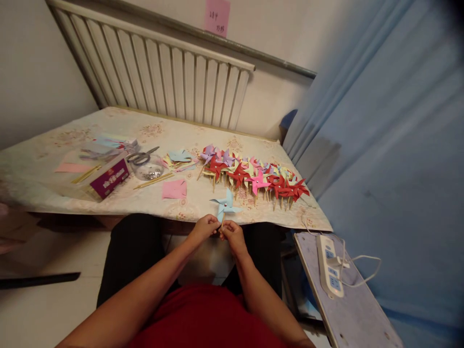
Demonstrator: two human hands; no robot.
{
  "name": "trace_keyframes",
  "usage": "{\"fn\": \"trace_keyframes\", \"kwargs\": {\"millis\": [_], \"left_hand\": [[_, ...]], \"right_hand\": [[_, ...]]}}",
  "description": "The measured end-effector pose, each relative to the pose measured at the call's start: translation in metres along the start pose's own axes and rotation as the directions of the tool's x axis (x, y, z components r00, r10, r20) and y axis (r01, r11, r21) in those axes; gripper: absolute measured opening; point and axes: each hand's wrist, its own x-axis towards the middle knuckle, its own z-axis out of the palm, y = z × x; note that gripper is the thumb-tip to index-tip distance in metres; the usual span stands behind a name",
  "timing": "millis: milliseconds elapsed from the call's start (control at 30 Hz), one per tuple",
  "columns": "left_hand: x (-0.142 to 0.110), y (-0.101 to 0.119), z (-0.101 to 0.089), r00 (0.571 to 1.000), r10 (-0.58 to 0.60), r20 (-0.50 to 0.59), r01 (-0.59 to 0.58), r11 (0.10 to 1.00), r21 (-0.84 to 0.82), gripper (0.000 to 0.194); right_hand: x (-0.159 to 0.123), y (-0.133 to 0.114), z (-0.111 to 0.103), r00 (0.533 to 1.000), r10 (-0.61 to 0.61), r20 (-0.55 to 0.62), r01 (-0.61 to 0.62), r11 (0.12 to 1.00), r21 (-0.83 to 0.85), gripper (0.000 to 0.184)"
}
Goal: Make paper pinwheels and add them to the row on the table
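Observation:
A light blue paper pinwheel stands up on a thin wooden stick at the table's front edge. Fingers of my right hand are closed round the stick just under the vanes. Close against it, my left hand has its fingertips pinched together by the same stick; what lies between them is too small to make out. To the right stand many finished pinwheels in red, pink, purple and yellow. A pink paper piece lies left of the blue pinwheel, and wooden sticks rest beyond it.
Scissors lie across a clear bowl of small shiny pins. Cut paper pieces are stacked nearby. A purple and white box sits at the left. A power strip with a cord rests on a small side table.

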Motion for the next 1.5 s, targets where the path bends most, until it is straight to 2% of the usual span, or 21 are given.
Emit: {"fn": "trace_keyframes", "kwargs": {"millis": [267,433,600,967,1500], "left_hand": [[0.004,-0.007,0.003,1.000,-0.013,-0.012,0.013,0.999,0.034,0.022],[0.004,-0.012,0.001,0.999,-0.028,-0.031,0.030,0.997,0.075,0.020],[0.005,-0.016,0.002,0.999,-0.040,-0.006,0.040,0.995,0.095,0.020],[0.004,-0.015,0.004,0.993,-0.115,0.024,0.114,0.992,0.050,0.018],[0.003,-0.014,0.004,0.988,-0.151,0.021,0.150,0.987,0.052,0.021]], "right_hand": [[0.000,-0.005,-0.003,0.999,0.014,-0.044,-0.015,1.000,-0.019,0.019],[0.001,-0.008,-0.005,0.996,-0.026,-0.081,0.024,0.999,-0.030,0.016],[0.000,-0.013,-0.004,0.991,-0.049,-0.122,0.046,0.999,-0.029,0.015],[0.002,-0.013,-0.004,0.984,-0.045,-0.173,0.033,0.997,-0.071,0.014],[0.007,-0.008,-0.006,0.980,-0.020,-0.198,0.001,0.996,-0.093,0.014]]}}
